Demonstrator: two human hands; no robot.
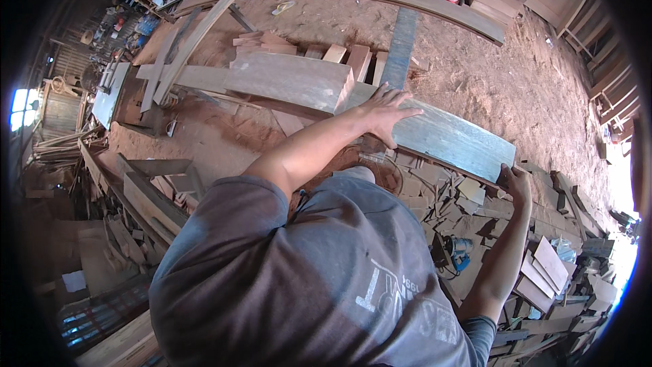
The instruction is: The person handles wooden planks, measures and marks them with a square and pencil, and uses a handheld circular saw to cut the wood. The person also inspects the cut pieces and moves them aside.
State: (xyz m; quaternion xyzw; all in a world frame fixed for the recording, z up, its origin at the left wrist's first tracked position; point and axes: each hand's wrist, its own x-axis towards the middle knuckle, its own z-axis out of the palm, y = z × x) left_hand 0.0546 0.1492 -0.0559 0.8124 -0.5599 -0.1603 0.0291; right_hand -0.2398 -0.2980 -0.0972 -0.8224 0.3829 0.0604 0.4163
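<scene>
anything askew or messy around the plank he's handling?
Nothing looks damaged. The left hand lies flat on the grey plank; the right hand grips its end. Clutter stands out: offcuts piled loosely at right, sawdust on the floor, and a blue power tool lying among the scraps.
</scene>
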